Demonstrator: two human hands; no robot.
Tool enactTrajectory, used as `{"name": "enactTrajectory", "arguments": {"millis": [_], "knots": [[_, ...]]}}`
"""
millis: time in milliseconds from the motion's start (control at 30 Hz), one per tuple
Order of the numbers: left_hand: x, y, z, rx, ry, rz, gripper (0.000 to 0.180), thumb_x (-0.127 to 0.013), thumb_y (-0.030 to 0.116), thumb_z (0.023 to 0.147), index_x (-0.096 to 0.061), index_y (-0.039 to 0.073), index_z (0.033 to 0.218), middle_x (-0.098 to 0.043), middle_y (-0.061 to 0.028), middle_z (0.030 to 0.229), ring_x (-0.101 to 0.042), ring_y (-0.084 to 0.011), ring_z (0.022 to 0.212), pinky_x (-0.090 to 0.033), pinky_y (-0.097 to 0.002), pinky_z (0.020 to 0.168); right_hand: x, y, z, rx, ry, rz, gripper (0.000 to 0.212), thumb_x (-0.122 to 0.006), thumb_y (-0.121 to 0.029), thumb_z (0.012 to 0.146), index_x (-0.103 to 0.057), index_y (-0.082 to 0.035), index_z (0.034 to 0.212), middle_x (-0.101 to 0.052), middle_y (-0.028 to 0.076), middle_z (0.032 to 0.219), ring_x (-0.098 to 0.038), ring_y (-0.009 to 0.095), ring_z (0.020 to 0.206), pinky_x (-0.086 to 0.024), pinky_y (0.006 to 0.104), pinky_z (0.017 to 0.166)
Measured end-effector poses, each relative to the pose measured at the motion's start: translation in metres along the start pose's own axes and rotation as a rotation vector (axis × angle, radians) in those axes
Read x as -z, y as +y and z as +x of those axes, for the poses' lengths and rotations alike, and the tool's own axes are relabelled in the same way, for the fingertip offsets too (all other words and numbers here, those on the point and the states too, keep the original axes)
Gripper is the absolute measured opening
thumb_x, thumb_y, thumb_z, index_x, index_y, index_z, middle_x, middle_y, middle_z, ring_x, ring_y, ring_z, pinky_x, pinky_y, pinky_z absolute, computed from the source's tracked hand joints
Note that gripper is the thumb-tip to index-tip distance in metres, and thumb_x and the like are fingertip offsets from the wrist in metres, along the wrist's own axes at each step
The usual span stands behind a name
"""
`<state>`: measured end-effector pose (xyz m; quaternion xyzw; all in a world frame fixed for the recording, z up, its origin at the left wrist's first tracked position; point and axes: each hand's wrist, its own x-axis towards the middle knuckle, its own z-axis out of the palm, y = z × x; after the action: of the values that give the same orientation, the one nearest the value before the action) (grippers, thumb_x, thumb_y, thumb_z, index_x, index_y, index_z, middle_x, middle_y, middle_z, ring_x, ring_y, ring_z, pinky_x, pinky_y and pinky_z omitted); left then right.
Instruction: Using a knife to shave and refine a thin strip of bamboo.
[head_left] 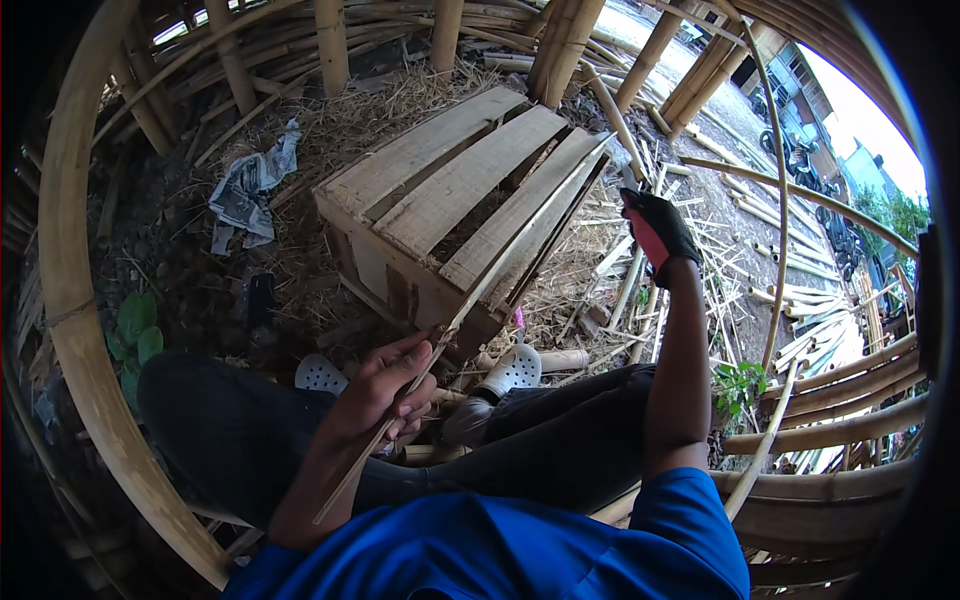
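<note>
My bare left hand (388, 388) is closed around a long, thin bamboo strip (520, 238). The strip slants from near my left forearm, up over the right edge of a wooden slatted crate (430, 205), to a pale far end. My right hand (662, 232), in a black and red glove, is stretched out to the right of the crate. Its fingers are curled closed; a small greyish shape shows beyond them, too unclear to name. The crate lies in front of my legs, slats upward, with gaps between them.
Straw and bamboo offcuts (690, 300) cover the ground at right. Crumpled newspaper (256, 190) lies left of the crate. A curved bamboo pole (75, 300) bounds the left side, and upright bamboo posts (333, 45) stand behind. Light clogs (515, 372) show beside the crate.
</note>
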<state>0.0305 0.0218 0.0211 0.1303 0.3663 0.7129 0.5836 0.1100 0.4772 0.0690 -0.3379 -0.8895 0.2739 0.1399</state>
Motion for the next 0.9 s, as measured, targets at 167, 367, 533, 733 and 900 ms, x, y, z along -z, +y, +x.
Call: {"name": "enactTrajectory", "arguments": {"millis": [167,367,533,733,900], "knots": [[-0.002,0.006,-0.011,0.051,-0.040,-0.106,0.045,-0.044,0.031,0.112,-0.044,0.010,0.153,-0.042,0.0038,0.055,-0.039,-0.0045,0.036,-0.034,-0.0192,0.037,-0.044,-0.057,-0.026,0.271,-0.443,0.382,0.028,-0.060,-0.025,0.106,-0.067,-0.003,0.121,-0.071,0.000,0.102,-0.060,0.010,0.078,-0.050,0.0259,0.071],[0.006,0.015,-0.016,0.038,-0.104,-0.114,0.050,-0.040,0.031,0.112,-0.044,0.001,0.151,-0.045,0.0021,0.056,-0.044,-0.0056,0.036,-0.040,-0.0179,0.038,-0.073,-0.075,-0.033,0.282,-0.378,-0.195,0.041,-0.055,-0.041,0.106,-0.062,-0.003,0.120,-0.071,0.018,0.101,-0.071,0.034,0.096,-0.054,0.0438,0.082],[0.019,0.014,-0.011,0.041,-0.073,-0.312,0.064,-0.032,0.036,0.109,-0.033,-0.014,0.150,-0.057,-0.0110,0.069,-0.060,-0.0171,0.046,-0.047,-0.0227,0.035,-0.089,-0.105,-0.059,0.511,-0.112,-0.180,0.034,-0.054,-0.044,0.104,-0.064,-0.013,0.116,-0.071,0.017,0.097,-0.069,0.041,0.094,-0.053,0.0474,0.082],[0.019,0.010,0.002,0.108,-0.069,-0.278,0.066,-0.035,0.044,0.108,-0.044,-0.008,0.147,-0.063,-0.0138,0.083,-0.066,-0.0196,0.060,-0.054,-0.0277,0.050,-0.119,-0.141,-0.120,0.341,-0.126,0.005,0.022,-0.059,-0.035,0.102,-0.070,-0.016,0.103,-0.071,0.012,0.089,-0.072,0.035,0.090,-0.055,0.0457,0.075],[0.017,0.012,-0.008,0.132,-0.172,-0.163,0.051,-0.034,0.033,0.113,-0.040,-0.003,0.149,-0.050,-0.0034,0.070,-0.046,-0.0097,0.039,-0.039,-0.0213,0.036,-0.121,-0.142,-0.128,0.449,-0.148,-0.076,0.027,-0.057,-0.037,0.103,-0.073,-0.017,0.097,-0.072,0.009,0.086,-0.072,0.033,0.084,-0.055,0.0430,0.072]]}}
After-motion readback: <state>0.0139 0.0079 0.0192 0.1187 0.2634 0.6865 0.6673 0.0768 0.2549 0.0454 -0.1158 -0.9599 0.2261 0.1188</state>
